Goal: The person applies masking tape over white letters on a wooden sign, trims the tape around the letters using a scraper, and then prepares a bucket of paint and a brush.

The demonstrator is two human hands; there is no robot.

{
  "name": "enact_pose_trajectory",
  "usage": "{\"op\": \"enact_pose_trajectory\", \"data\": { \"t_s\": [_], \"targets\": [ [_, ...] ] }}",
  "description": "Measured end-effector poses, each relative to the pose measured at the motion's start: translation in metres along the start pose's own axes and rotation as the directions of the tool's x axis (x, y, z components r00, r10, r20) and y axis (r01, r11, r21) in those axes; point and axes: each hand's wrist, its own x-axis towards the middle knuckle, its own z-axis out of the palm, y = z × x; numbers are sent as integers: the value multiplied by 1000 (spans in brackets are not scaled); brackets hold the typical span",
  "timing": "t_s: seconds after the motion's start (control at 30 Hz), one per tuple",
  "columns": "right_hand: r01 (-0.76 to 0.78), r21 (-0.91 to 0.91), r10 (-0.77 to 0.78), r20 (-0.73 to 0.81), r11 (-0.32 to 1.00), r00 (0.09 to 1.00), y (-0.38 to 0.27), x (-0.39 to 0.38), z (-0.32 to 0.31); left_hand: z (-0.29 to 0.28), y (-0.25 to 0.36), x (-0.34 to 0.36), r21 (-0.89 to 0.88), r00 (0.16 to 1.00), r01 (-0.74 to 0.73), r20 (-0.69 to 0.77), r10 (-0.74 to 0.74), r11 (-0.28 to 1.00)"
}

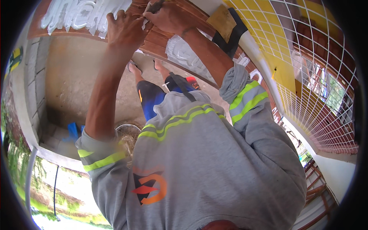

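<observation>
Reddish-brown wooden boards (157, 36) run across the far side, under both of my hands. Thick white paste (82, 17) is smeared over their left part. Another white patch (188, 51) lies below my right forearm. My right hand (166, 17) is closed round the grey handle of a flat scraper-like tool (154, 6), whose exact kind I cannot make out. Close on its left, my left hand (128, 28) rests on the wood with bent fingers apart, its thumb side near the tool. A small pale edge shows between the hands, partly hidden.
White wire mesh (306, 57) stands along the right, before a yellow wall. A tan panel (222, 23) with a black edge leans near my right forearm. Concrete floor (76, 76) and a low block wall (34, 73) lie left. A round container (128, 132) stands by my left elbow.
</observation>
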Motion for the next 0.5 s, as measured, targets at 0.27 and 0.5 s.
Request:
{"op": "enact_pose_trajectory", "data": {
  "t_s": [0.27, 0.5],
  "targets": [
    [116, -114, -108, 78, 987, 991, 18, 9, 5, -1, 2, 2, -18, 997, -24, -73, 23, 1000],
    [42, 306, -89, 141, 951, 986, 20, 15, -2, 7, 1, 0, 62, 993, -47, -101, 53, 997]
  ]
}}
